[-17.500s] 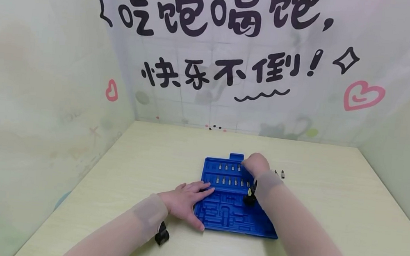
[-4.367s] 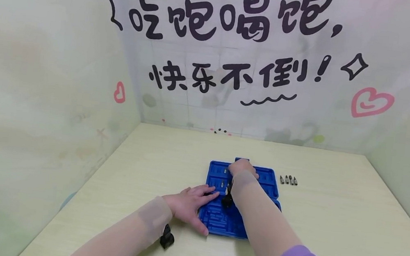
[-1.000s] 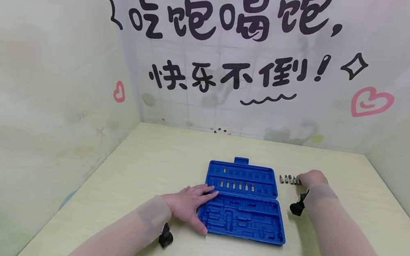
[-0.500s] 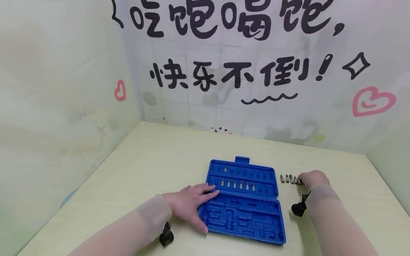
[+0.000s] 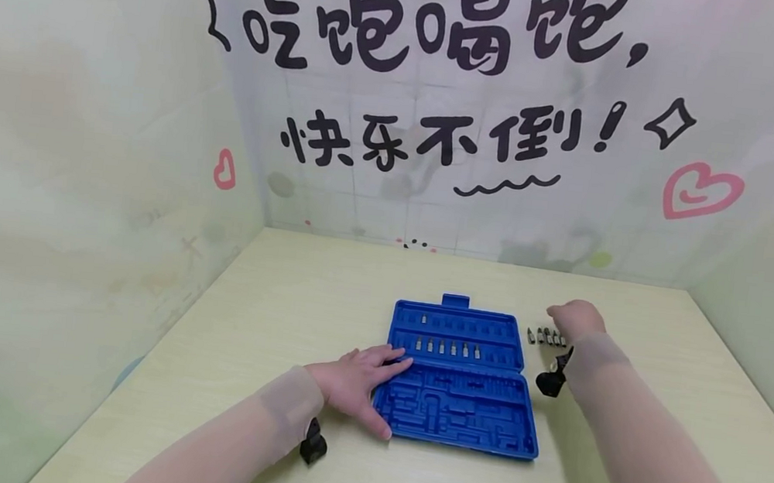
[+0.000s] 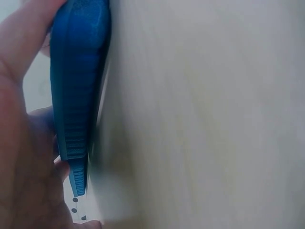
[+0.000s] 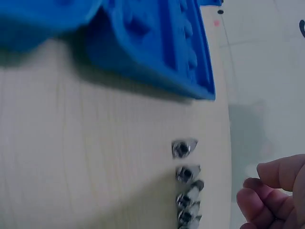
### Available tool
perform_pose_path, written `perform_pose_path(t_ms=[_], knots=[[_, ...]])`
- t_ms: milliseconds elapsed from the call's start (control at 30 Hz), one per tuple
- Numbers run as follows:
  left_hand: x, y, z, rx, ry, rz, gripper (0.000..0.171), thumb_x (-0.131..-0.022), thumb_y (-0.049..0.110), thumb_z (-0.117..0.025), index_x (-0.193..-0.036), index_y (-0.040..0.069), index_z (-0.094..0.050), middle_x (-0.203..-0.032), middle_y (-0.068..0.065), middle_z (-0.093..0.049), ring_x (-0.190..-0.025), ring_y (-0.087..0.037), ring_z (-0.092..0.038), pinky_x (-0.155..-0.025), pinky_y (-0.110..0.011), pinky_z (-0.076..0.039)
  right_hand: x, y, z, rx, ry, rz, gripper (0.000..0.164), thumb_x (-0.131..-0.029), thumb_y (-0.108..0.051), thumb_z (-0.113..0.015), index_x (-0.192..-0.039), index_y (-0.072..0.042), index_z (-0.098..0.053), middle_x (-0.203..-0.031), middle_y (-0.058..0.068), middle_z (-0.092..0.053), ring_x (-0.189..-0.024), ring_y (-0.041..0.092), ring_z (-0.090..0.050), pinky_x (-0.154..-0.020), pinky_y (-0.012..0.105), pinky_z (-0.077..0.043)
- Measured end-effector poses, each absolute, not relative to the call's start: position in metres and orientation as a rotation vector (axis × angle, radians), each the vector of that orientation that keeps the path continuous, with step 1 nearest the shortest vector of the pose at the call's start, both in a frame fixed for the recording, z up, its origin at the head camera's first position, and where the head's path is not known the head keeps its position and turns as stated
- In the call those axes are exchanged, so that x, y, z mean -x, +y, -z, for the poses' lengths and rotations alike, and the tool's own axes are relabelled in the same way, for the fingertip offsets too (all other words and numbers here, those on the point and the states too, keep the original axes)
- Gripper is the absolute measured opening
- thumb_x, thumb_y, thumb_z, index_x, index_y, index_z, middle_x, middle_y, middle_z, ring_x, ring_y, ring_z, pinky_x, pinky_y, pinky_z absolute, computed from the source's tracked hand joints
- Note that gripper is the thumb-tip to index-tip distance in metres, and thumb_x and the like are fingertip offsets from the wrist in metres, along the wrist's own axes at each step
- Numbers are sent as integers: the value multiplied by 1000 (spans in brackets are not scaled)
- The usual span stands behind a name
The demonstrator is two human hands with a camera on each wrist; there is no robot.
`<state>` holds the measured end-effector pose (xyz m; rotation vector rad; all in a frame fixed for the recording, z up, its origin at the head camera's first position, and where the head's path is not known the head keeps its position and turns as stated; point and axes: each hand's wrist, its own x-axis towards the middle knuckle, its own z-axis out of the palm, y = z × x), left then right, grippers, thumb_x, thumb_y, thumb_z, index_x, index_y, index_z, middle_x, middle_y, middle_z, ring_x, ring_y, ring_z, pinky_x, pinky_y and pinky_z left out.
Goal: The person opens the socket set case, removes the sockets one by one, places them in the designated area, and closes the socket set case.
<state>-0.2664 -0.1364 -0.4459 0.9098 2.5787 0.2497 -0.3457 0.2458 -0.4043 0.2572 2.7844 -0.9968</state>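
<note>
A blue plastic bit case (image 5: 458,408) lies unfolded on the table. My left hand (image 5: 355,382) rests on its left edge with fingers spread; in the left wrist view that hand lies along the side of the case (image 6: 76,90). One screwdriver bit (image 5: 424,319) stands in the upper row of slots, and several bits (image 5: 454,348) stand in the lower row. To the right of the case, several metal bits (image 5: 547,337) lie side by side. My right hand (image 5: 579,318) hovers just behind them, its fingers loosely bent. Between thumb and fingers (image 7: 279,171) nothing shows in the right wrist view.
The light wooden table (image 5: 313,281) carries the case and bits. A printed cloth wall (image 5: 362,208) rises behind its back edge, with more cloth at both sides. A small black wrist camera (image 5: 314,446) sits under each forearm.
Over the longer span, bits left the upper slots and the row on the table grew. In the last half second my right hand released the end bit and rose backward. My left hand stayed.
</note>
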Motion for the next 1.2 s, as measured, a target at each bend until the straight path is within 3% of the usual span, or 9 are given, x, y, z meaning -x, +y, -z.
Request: perform_pose_path(t_ms=[67, 167, 267, 433, 567, 700, 800, 867, 1200], knots=[[266, -137, 446, -909, 2579, -248, 113, -68, 75, -67, -155, 33, -9, -161, 9, -2, -147, -19, -1, -114, -57, -10, 350, 234, 404, -259, 2761, 1080, 43, -99, -28, -45, -110, 11, -57, -89, 21, -62, -65, 27, -53, -76, 46, -47], [266, -137, 445, -909, 2577, -247, 113, -68, 74, -68, -155, 33, -9, -161, 9, -2, -147, -19, -1, -114, -56, -10, 354, 216, 405, -274, 2720, 1197, 35, -98, -29, -48, -101, 5, -57, -69, 5, -52, -52, 17, -38, -64, 40, -43], [266, -137, 445, -910, 2578, -249, 113, -68, 74, -68, -155, 33, -9, -161, 9, -3, -147, -19, -1, -114, -56, -10, 355, 195, 407, -272, 2729, 1270, 36, -97, -28, -51, -107, 5, -60, -82, 8, -60, -61, 15, -46, -68, 40, -47], [265, -136, 445, -911, 2578, -247, 113, -68, 74, -67, -155, 33, -9, -161, 9, -2, -147, -19, -1, -114, -56, -10, 353, 159, 408, -260, 2734, 1334, 41, -97, -29, -53, -119, 4, -62, -114, 21, -60, -71, 19, -48, -74, 42, -46], [265, -136, 445, -917, 2580, -250, 113, -68, 74, -67, -156, 32, -10, -161, 9, -3, -147, -19, -2, -114, -57, -10, 351, 132, 411, -266, 2688, 1405, 41, -98, -29, -54, -126, 1, -59, -127, 20, -57, -74, 19, -49, -72, 40, -45], [266, -136, 445, -923, 2580, -256, 112, -69, 74, -67, -156, 32, -11, -161, 8, -4, -147, -20, -3, -113, -58, -12, 351, 107, 416, -302, 2649, 1441, 41, -97, -30, -57, -125, -1, -60, -107, 17, -60, -76, 24, -51, -70, 41, -45], [267, -137, 445, -930, 2580, -261, 112, -68, 74, -67, -156, 31, -12, -161, 7, -5, -147, -20, -4, -113, -58, -12, 350, 90, 420, -312, 2640, 1421, 41, -96, -31, -58, -124, -1, -61, -110, 17, -61, -93, 30, -59, -82, 44, -49], [267, -137, 445, -931, 2580, -266, 112, -68, 74, -68, -156, 31, -13, -161, 7, -5, -147, -20, -4, -113, -58, -12, 349, 80, 422, -301, 2647, 1390, 43, -95, -31, -59, -125, 0, -61, -124, 17, -60, -111, 32, -57, -94, 48, -46], [266, -137, 444, -932, 2571, -283, 111, -69, 73, -68, -156, 31, -13, -161, 6, -5, -147, -20, -3, -113, -58, -11, 347, 51, 428, -325, 2753, 1091, 49, -94, -36, -57, -130, -2, -59, -129, 18, -58, -118, 40, -51, -103, 57, -34]])
